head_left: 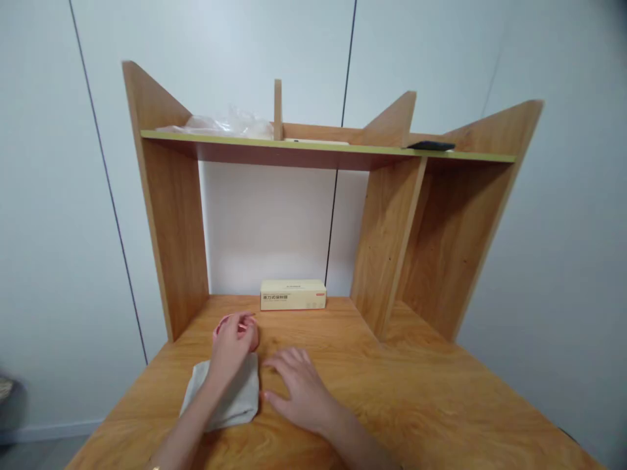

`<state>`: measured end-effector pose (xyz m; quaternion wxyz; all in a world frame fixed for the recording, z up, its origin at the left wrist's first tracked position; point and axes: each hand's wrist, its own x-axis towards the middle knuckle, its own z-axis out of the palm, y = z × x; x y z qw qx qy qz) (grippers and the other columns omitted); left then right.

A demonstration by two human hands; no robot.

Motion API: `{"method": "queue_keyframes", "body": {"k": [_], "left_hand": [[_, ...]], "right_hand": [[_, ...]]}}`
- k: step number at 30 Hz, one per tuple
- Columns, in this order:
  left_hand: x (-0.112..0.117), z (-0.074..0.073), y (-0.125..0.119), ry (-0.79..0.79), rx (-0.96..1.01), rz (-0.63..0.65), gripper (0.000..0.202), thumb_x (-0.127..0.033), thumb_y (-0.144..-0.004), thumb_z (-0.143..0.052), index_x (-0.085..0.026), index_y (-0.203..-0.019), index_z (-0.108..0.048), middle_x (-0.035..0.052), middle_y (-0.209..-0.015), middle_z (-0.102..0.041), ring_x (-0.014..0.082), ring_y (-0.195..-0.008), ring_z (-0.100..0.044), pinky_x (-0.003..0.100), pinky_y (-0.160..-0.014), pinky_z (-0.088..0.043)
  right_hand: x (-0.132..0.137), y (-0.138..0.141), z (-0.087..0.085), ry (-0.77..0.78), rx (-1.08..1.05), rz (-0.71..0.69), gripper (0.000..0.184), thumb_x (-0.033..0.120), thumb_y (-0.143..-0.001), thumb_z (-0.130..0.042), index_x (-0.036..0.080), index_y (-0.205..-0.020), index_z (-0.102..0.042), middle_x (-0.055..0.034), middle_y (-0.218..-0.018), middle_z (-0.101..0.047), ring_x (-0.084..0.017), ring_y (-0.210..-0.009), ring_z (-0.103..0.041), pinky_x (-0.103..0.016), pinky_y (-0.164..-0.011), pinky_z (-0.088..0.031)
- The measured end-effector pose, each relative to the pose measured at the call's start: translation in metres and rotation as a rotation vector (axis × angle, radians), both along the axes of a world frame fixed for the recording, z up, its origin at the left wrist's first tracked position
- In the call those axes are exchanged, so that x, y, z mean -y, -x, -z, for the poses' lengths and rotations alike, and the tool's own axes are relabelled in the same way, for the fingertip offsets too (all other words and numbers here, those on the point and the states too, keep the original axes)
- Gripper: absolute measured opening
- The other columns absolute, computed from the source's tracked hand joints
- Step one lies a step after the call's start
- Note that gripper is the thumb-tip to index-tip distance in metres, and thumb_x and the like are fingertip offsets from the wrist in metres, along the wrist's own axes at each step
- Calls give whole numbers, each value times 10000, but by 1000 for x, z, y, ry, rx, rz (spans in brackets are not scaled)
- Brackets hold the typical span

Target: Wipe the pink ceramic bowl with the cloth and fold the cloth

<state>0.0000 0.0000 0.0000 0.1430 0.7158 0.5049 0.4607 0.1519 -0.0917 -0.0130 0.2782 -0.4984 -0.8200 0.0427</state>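
My left hand point(234, 339) reaches over a pink round container point(255, 337), its fingers curled in at the rim and hiding most of it. Whether something small sits between the fingertips is hard to see. Under my left forearm lies a folded light grey cloth point(243, 395), flat on the desk. To the right of the cloth, my right hand point(297, 386) hovers low over or rests on the wood, thumb and fingers spread, holding nothing.
A cream oblong box point(292, 299) with printed lettering stands at the back of the wooden desk point(441, 405). Above it runs a shelf point(304, 149) bearing a clear plastic bag point(228, 125) and a dark flat object point(431, 145). Upright panels point(386, 241) divide the hutch.
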Motion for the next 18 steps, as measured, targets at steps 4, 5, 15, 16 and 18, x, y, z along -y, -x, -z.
{"method": "queue_keyframes", "body": {"k": [4, 5, 15, 16, 18], "left_hand": [[-12, -4, 23, -2, -108, -203, 343, -326, -728, -388, -164, -995, -529, 79, -950, -563, 236, -897, -531, 377, -840, -384], [-13, -4, 27, 30, -152, -263, 358, -337, -732, -385, -164, -1011, -526, 85, -974, -548, 241, -915, -525, 378, -854, -372], [-30, 9, 46, 281, -205, -374, 491, -426, -752, -332, -112, -1079, -521, 166, -1080, -492, 306, -1059, -461, 407, -885, -343], [-32, 10, 47, 286, -199, -355, 492, -425, -753, -327, -108, -1073, -523, 160, -1071, -501, 286, -1072, -457, 383, -904, -333], [-36, 15, 49, 296, -183, -322, 496, -422, -755, -317, -96, -1069, -521, 158, -1072, -510, 254, -1084, -459, 342, -926, -321]], "right_hand": [[5, 21, 3, -9, 156, -40, 447, 512, -692, -567, 232, -1036, -511, -35, -983, -553, -210, -948, -431, -356, -840, -284], [5, 23, 5, -11, 198, -29, 401, 484, -705, -565, 224, -1006, -523, -39, -967, -556, -213, -943, -429, -357, -836, -280], [-16, -34, -3, 1, 250, 383, 129, 181, -742, -467, 192, -828, -562, -52, -869, -607, -207, -886, -459, -348, -776, -246], [-17, -47, -5, 1, 246, 459, 139, 165, -737, -457, 192, -819, -566, -55, -863, -611, -212, -883, -463, -351, -769, -245], [-19, -73, -7, -6, 252, 610, 169, 139, -726, -441, 193, -815, -573, -63, -861, -616, -222, -887, -468, -356, -757, -247]]}}
